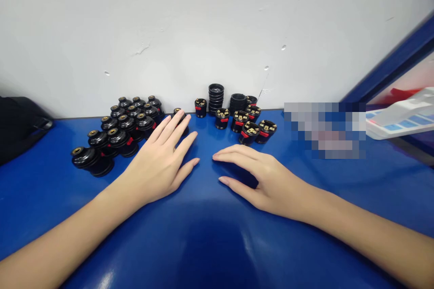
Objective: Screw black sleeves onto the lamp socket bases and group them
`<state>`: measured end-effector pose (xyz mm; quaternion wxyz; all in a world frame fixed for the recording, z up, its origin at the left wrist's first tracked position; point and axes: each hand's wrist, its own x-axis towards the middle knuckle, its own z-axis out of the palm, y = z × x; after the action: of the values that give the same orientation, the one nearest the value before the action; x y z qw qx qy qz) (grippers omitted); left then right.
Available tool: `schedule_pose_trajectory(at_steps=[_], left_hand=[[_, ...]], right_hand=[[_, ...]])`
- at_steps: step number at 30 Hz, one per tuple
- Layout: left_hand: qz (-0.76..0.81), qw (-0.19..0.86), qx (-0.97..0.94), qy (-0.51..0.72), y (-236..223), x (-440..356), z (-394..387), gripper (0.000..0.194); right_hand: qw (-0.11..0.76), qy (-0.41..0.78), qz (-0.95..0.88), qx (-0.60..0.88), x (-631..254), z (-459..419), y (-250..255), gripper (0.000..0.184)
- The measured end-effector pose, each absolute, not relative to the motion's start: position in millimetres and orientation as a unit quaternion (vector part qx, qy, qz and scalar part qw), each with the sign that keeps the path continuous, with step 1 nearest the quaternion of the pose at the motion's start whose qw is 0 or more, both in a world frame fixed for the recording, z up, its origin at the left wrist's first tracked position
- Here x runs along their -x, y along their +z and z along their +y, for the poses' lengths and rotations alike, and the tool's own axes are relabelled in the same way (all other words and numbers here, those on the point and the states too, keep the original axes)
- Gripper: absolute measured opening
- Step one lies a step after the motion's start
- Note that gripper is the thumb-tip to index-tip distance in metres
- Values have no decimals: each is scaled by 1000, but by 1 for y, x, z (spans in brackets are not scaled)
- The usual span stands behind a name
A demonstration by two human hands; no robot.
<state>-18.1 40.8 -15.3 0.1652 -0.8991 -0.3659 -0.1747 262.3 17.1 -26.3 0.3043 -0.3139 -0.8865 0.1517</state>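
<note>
My left hand (158, 162) is open, its fingers stretched out over the blue table. Just beyond its fingertips stands a black lamp holder (185, 129), partly hidden by them. Left of that hand, several black lamp holders (118, 141) with brass threaded tops and red switches stand in rows. My right hand (252, 174) is open too, fingers slightly curved, thumb apart, holding nothing. Beyond it sit several black socket cores (250, 133) with brass terminals and red switches. A stack of black threaded rings (216, 99) rises at the back, with a shorter ring stack (238, 103) beside it.
The blue table (210, 244) ends against a white wall (203, 22). A black cloth item (20, 128) lies at the far left. To the right are a blurred-out patch (325, 131), a white and blue tray (400, 122) and a blue frame post (389, 61).
</note>
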Motion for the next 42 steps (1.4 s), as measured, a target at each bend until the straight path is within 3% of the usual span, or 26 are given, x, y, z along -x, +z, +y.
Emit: schedule_pose_trajectory(at_steps=[10, 17, 29, 36, 42], left_hand=[[-448, 64, 885, -105, -29, 28, 49, 80], [-476, 98, 867, -110, -32, 25, 46, 80], [-512, 44, 856, -58, -27, 19, 52, 83], [-531, 10, 846, -45, -20, 14, 62, 86], [-537, -4, 842, -57, -24, 12, 67, 86]], right_hand=[[295, 155, -889, 315, -263, 18, -29, 31], [292, 155, -890, 314, -262, 18, -28, 31], [292, 123, -900, 299, -262, 17, -29, 31], [331, -50, -893, 300, -260, 15, -21, 27], [332, -180, -846, 376, -262, 17, -17, 36]])
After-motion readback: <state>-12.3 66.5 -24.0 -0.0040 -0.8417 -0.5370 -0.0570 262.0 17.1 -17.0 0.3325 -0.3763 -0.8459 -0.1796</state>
